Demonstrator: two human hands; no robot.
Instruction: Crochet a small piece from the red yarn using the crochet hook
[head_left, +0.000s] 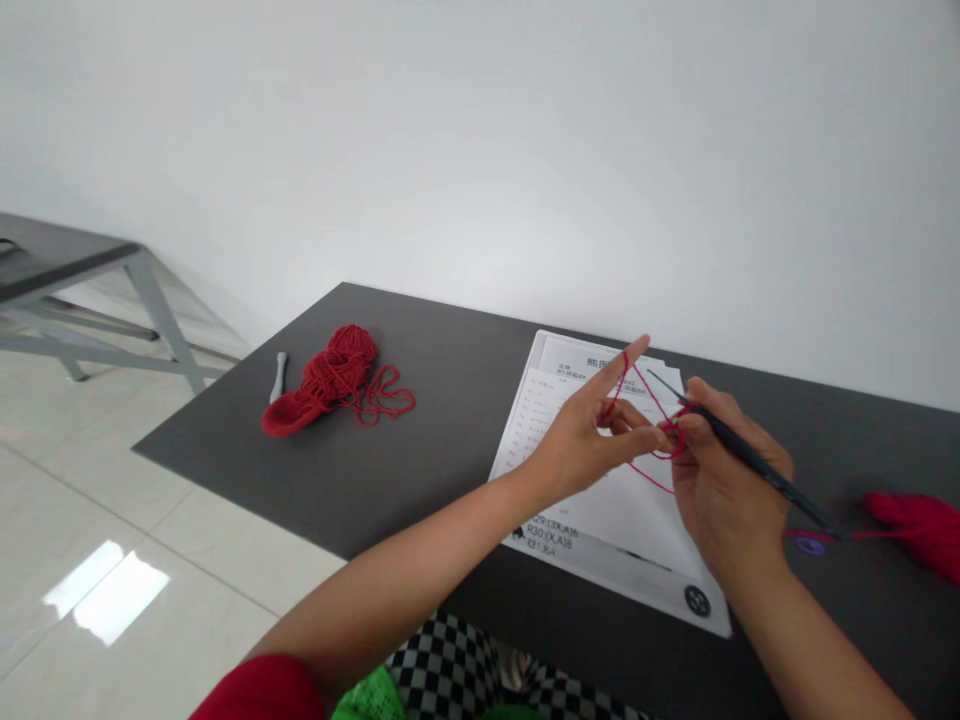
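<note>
My right hand (731,490) grips a crochet hook (757,462) with a dark handle, its thin tip pointing up and left. Red yarn (651,388) runs over the raised index finger of my left hand (577,440). That hand's thumb and other fingers pinch the yarn close to the right fingertips, where a small loop hangs. Exactly how the hook's tip meets the loop is too small to tell. Both hands are above printed sheets (517,440) on a white board. From a pinkish-red yarn ball (919,525) at the right edge, a strand stretches toward my hands.
On the left of the dark table (442,400) lies a darker red yarn bundle (337,370), its loose strands spread rightward. A grey tool (280,375) rests beside it. A small purple ring (810,546) is near the right yarn ball. Behind stands a white wall; another table (67,255) is far left.
</note>
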